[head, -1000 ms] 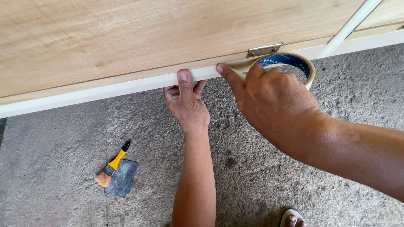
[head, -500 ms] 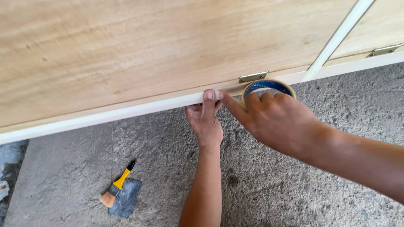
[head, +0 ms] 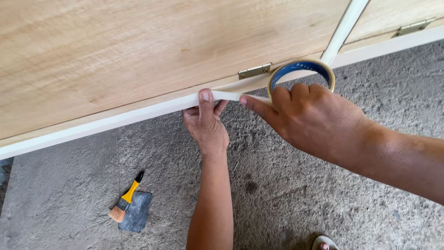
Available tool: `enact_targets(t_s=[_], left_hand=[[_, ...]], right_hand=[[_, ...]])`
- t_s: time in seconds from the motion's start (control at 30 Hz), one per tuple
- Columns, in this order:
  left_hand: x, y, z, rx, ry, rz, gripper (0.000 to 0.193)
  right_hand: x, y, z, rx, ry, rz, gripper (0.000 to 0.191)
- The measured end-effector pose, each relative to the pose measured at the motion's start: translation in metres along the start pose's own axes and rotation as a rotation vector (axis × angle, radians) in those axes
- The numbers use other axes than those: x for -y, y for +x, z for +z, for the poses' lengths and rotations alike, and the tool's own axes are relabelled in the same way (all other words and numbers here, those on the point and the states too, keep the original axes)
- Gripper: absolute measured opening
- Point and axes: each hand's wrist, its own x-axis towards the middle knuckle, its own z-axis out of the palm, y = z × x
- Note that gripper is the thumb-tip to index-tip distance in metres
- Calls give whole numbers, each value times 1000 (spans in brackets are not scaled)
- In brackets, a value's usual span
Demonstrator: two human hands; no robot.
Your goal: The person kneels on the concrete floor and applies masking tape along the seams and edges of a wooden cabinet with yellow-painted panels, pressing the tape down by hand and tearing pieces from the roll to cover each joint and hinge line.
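Left hand point(head: 206, 124) reaches up, fingers point(head: 205, 98) extended and pressing flat on the white edge strip point(head: 92, 127) of the wooden panel point(head: 138, 51), pinning the loose end of the tape there; the other fingers curl under the strip, half hidden. Right hand point(head: 314, 120) is clenched around the roll of masking tape point(head: 301, 74), several fingers hooked through its blue-lined core, the forefinger stretched out along the pulled length toward the left hand, the two nearly touching. The roll stands on edge just right of the left hand, against the panel's lower border, its open core facing the camera. The drawn tape runs along the strip, following its long axis, which slants from lower left up to upper right. A brass hinge point(head: 254, 71) sits on the panel just above the hands; a second hinge point(head: 413, 27) shows far right, partly cut off. Well below the strip, on the rough concrete floor point(head: 323, 203), a yellow-handled paintbrush point(head: 126, 197) lies on a dark slab point(head: 136, 212). A sandalled toe point(head: 323, 243) peeks in at the bottom edge.
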Motion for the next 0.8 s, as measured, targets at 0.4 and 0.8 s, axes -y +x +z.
enact_targets(t_s=[0.4,0.8], left_hand=[[-4,-3,7,-4,9,9,44],[-1,-3,5,-18,18,17,48]], right_hand=[[1,16,-12,318,187,85,84],[4,14,-7,253,185,135,98]])
